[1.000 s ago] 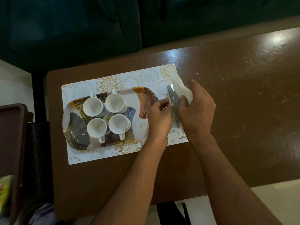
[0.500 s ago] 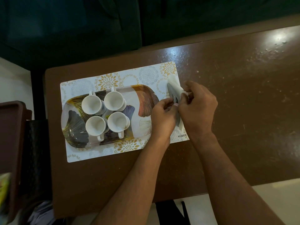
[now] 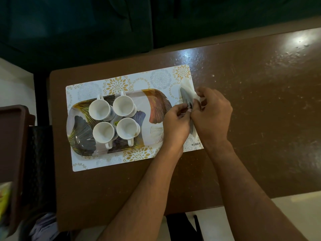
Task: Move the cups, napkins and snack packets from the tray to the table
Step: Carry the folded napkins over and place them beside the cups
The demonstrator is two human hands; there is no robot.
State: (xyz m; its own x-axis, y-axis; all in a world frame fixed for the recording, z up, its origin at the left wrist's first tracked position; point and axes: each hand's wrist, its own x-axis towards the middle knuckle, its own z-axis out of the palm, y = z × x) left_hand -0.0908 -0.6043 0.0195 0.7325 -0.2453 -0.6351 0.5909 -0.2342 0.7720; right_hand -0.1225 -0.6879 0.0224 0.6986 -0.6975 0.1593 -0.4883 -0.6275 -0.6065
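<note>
Several white cups (image 3: pixel 101 110) stand close together on the left half of a leaf-patterned tray (image 3: pixel 156 108), which lies on a floral placemat (image 3: pixel 121 82). At the placemat's right end, my left hand (image 3: pixel 175 126) and my right hand (image 3: pixel 212 117) meet over a white napkin (image 3: pixel 188 87) with metal spoons (image 3: pixel 185 98) in it. Both hands pinch the napkin around the spoons. The lower ends of the spoons are hidden between my hands. No snack packets show on the tray.
The brown table (image 3: pixel 260 101) stretches to the right of the placemat. A dark brown tray or chair part (image 3: pixel 12 136) sits at the left edge, with a colourful packet (image 3: pixel 4 197) below it. Dark green furniture lies behind the table.
The loose napkin has been folded in tighter around the spoons. My hands have drawn closer together over the bundle.
</note>
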